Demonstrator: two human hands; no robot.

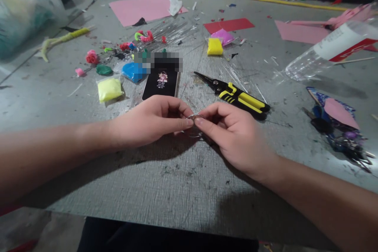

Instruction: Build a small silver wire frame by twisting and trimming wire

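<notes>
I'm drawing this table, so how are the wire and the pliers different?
The wire is thin and silvery; the pliers are chunky, black and yellow. The wire curves into a small loop; the pliers are longer, with a pointed tip. The wire is pinched in the left hand and right hand; the pliers lie on the table. Both are close to you.

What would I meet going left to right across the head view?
Translucent plastic bag, pale-yellow squarish packet, black rectangular phone, thin silvery wire loop, black-and-yellow pliers, clear plastic bottle.
</notes>
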